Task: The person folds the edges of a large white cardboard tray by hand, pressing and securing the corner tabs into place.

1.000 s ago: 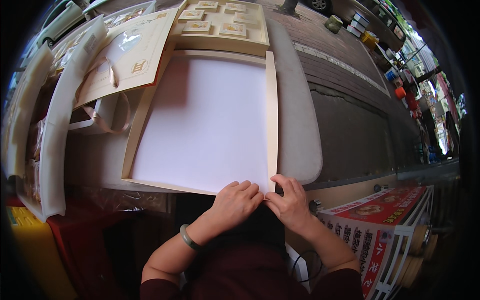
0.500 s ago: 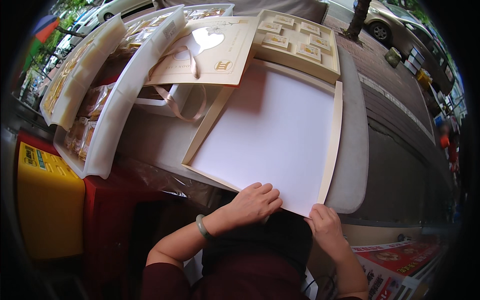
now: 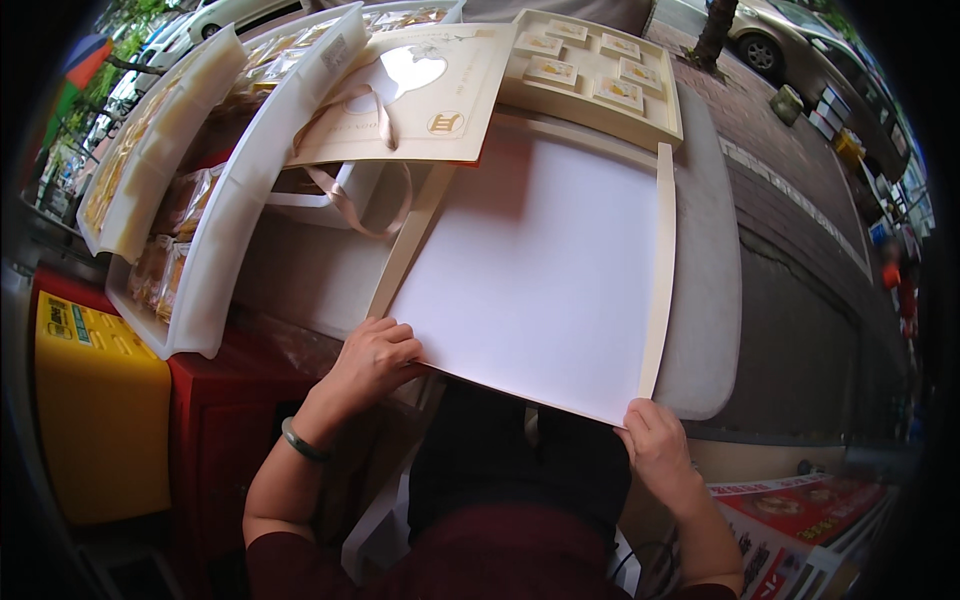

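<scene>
A large shallow cream cardboard box (image 3: 540, 270) with a white inner bottom lies on the grey table, its near edge over my lap. My left hand (image 3: 380, 352) grips its near left corner, fingers curled over the edge. At the near right corner, my right hand (image 3: 655, 440) pinches the rim, with its thumb on the wall. A cream printed panel (image 3: 440, 110) with a cut-out window and a pink ribbon (image 3: 345, 205) overlaps the box's far left corner. Beyond the far edge sits a cream tray (image 3: 595, 112) holding several small square packets (image 3: 550, 72).
White plastic crates (image 3: 240, 200) of wrapped pastries (image 3: 160, 270) stand at the left. Below them are a red stool-like stand (image 3: 225, 400) and a yellow box (image 3: 100, 410). The grey table's rounded edge (image 3: 715, 330) runs along the right, beside the pavement. A red printed banner (image 3: 800, 510) lies lower right.
My left hand has slid left along the near edge to the left corner. The box has turned slightly and its near left corner has risen a little. My right hand keeps its corner.
</scene>
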The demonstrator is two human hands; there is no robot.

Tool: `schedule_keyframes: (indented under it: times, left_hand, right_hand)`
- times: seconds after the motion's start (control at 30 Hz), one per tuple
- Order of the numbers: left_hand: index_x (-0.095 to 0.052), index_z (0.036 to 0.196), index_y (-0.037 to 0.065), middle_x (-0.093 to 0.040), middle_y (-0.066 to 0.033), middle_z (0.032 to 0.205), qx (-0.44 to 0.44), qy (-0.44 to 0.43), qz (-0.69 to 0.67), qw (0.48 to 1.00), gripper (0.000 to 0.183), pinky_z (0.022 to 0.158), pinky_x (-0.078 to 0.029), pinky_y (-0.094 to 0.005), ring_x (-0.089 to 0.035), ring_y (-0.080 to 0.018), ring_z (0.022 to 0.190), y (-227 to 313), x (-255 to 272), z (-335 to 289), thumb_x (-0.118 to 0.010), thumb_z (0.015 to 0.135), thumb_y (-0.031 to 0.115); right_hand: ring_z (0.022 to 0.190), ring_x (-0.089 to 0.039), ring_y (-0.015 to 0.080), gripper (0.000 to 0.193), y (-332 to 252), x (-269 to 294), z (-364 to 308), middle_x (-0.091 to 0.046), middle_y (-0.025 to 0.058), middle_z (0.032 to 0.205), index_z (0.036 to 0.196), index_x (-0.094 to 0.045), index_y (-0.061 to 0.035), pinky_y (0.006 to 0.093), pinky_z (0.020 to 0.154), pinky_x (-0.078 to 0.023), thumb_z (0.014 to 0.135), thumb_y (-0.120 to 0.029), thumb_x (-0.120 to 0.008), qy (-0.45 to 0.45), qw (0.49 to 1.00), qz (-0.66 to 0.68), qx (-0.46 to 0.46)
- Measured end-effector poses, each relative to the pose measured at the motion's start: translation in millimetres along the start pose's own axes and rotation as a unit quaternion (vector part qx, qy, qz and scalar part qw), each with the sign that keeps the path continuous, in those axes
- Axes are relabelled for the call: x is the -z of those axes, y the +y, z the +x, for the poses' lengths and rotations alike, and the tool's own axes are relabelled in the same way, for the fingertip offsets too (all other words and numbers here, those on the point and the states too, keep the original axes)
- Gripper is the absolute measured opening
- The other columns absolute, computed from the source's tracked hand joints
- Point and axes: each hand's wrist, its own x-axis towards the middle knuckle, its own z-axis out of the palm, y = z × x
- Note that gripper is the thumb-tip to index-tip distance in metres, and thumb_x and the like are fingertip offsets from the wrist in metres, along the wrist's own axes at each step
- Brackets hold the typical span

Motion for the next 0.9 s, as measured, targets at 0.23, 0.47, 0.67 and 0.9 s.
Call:
schedule_keyframes:
  times: [0.23, 0.47, 0.67, 0.9]
  left_hand:
    - [-0.064, 0.086, 0.010, -0.059, -0.0050, 0.085, -0.036, 0.042, -0.031, 0.998, 0.018, 0.072, -0.045, -0.0377, -0.058, -0.0255, 0.081, 30, -19, 26, -0.075, 0.073, 0.006]
    - [-0.055, 0.085, 0.010, -0.051, -0.0037, 0.081, -0.118, 0.108, -0.035, 0.987, 0.019, 0.067, -0.040, -0.0340, -0.054, -0.0203, 0.078, 115, -68, 78, -0.073, 0.079, 0.016]
    - [-0.056, 0.083, 0.011, -0.049, -0.0023, 0.079, -0.148, 0.130, -0.040, 0.980, 0.015, 0.063, -0.040, -0.0311, -0.053, -0.0178, 0.075, 163, -93, 103, -0.070, 0.081, 0.017]
    - [-0.057, 0.080, 0.011, -0.050, -0.0018, 0.076, -0.145, 0.112, -0.055, 0.982, 0.016, 0.059, -0.042, -0.0328, -0.055, -0.0184, 0.071, 165, -95, 108, -0.071, 0.082, 0.018]
  right_hand:
    - [0.086, -0.062, 0.0333, 0.023, 25, 13, -1, -0.058, 0.0132, 0.096, 0.091, -0.059, -0.0005, 0.0444, 0.074, -0.049, 0.077, -0.001, -0.076, 0.007, 0.999, -0.019, -0.041]
    - [0.098, -0.057, 0.0336, 0.024, 41, 14, -16, -0.056, 0.0125, 0.104, 0.093, -0.059, -0.0028, 0.0453, 0.086, -0.045, 0.078, -0.005, -0.078, -0.004, 0.994, -0.027, -0.103]
    - [0.133, -0.040, 0.0415, 0.029, 6, -24, -5, -0.049, 0.0133, 0.125, 0.090, -0.063, -0.0105, 0.0709, 0.105, -0.027, 0.074, -0.017, -0.086, 0.109, 0.971, -0.063, -0.201]
    - [0.145, -0.031, 0.0414, 0.019, -1, -25, 1, -0.051, 0.0050, 0.126, 0.083, -0.068, -0.0145, 0.0818, 0.104, -0.018, 0.075, -0.016, -0.085, 0.125, 0.971, -0.079, -0.187]
